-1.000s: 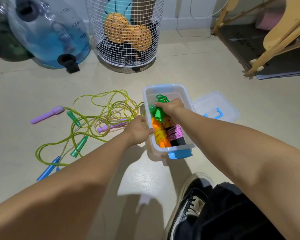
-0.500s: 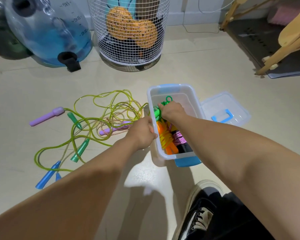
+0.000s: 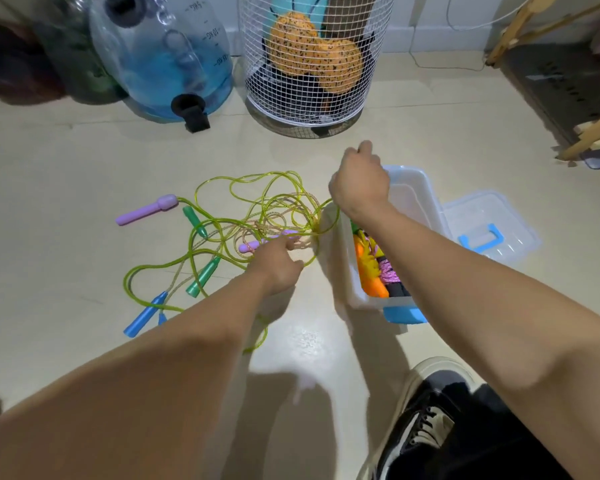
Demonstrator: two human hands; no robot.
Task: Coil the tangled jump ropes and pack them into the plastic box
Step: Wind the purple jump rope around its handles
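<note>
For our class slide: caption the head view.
Left hand reaches into tangled jump ropes beside the plastic box.

Clear glossy plastic box (image 3: 426, 199), translucent plastic ropes (image 3: 257, 209), smooth floor (image 3: 84, 161).

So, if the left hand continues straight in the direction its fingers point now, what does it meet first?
Probably the purple handle in the tangled ropes. The left hand reaches up and left toward it; whether the fingers already touch it is unclear.

Pale floor (image 3: 84, 161) — tangled jump ropes (image 3: 243, 220), plastic box (image 3: 420, 188) (lid (image 3: 513, 216) beside), wire basket (image 3: 312, 109).
</note>
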